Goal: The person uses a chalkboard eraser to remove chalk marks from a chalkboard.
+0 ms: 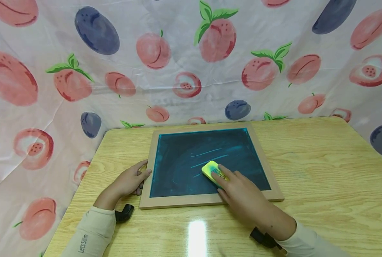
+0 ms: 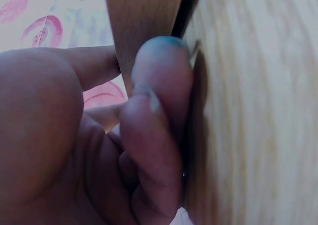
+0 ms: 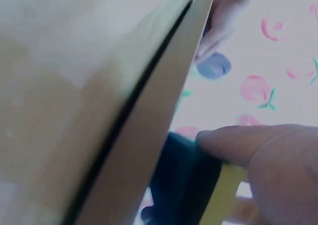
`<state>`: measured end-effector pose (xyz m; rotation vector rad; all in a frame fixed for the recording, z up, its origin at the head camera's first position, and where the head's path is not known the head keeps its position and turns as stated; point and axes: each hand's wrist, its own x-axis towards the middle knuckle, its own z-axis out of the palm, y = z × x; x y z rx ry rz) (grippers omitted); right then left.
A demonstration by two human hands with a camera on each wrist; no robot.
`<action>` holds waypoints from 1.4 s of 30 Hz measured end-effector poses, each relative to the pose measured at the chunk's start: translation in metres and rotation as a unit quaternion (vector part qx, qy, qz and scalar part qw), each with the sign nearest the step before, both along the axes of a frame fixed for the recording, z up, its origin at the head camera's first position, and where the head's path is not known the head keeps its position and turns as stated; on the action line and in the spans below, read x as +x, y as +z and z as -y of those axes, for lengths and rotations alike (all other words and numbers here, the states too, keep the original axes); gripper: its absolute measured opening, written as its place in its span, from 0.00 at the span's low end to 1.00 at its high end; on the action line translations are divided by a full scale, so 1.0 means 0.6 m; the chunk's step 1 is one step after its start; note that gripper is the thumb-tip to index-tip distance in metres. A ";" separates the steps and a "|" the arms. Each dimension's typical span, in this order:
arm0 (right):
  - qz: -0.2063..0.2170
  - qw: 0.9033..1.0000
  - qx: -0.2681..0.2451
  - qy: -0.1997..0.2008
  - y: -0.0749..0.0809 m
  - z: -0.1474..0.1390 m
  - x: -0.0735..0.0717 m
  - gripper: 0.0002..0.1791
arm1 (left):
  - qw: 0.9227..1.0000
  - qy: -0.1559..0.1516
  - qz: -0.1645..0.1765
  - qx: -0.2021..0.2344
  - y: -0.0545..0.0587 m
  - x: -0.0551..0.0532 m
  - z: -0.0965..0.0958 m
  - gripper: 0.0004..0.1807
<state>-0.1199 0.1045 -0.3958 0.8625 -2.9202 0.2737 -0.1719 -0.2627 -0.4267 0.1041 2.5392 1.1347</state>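
A framed chalkboard [image 1: 178,150] lies on the table, its dark surface marked with a few pale blue chalk strokes and smears. My left hand [image 1: 130,181] holds the board's left side. In the left wrist view, curled fingers [image 2: 154,135] press on the wooden frame [image 2: 144,16], low beside the tabletop, and one fingertip carries blue chalk dust. Over the lower right of the board, my right hand [image 1: 242,191] grips a yellow chalkboard eraser [image 1: 211,167] with blue dust on its top. Its dark felt side [image 3: 184,180] shows in the right wrist view, with the thumb [image 3: 223,140] against it.
The board rests on a light wood table [image 1: 322,171]. Behind and to the left hangs a fruit-printed cloth [image 1: 184,43]. Black wrist mounts [image 1: 124,213] sit by both sleeves, near the tabletop.
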 end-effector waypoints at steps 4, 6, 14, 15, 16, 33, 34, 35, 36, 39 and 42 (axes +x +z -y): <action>-0.039 0.999 0.007 -0.031 0.005 -0.018 -0.013 0.26 | 1.000 0.000 -0.001 -0.002 0.000 0.000 -0.001 0.34; -0.049 0.998 0.009 -0.046 0.007 -0.028 -0.019 0.25 | 1.000 0.001 -0.001 -0.002 0.000 0.000 -0.001 0.34; -0.036 0.998 0.017 -0.056 0.009 -0.039 -0.029 0.25 | 1.000 0.005 0.001 0.005 -0.004 -0.002 0.002 0.34; -0.036 0.998 0.017 -0.056 0.009 -0.038 -0.029 0.25 | 1.000 0.005 0.001 0.006 -0.004 -0.002 0.002 0.34; -0.037 0.998 0.017 -0.056 0.009 -0.037 -0.029 0.25 | 1.000 0.004 0.001 0.007 -0.004 -0.002 0.003 0.34; -0.029 0.999 0.021 0.005 -0.004 -0.003 -0.019 0.26 | 1.000 0.010 0.007 0.004 -0.006 -0.002 0.001 0.35; -0.028 0.999 0.021 0.008 -0.004 0.000 -0.018 0.26 | 1.000 0.011 0.007 0.005 -0.007 -0.002 0.001 0.35; -0.028 0.999 0.021 0.011 -0.005 0.004 -0.017 0.25 | 1.000 0.011 0.008 0.005 -0.007 -0.002 0.001 0.35; -0.028 0.999 0.021 0.014 -0.005 0.007 -0.016 0.25 | 1.000 0.011 0.007 0.005 -0.008 -0.002 0.001 0.35; -0.023 0.999 0.022 0.024 -0.005 0.018 -0.012 0.26 | 1.000 0.012 0.007 0.007 -0.007 -0.002 0.001 0.35; -0.020 0.999 0.027 0.041 -0.003 0.032 -0.006 0.26 | 1.000 0.012 0.003 0.007 -0.005 -0.001 0.001 0.34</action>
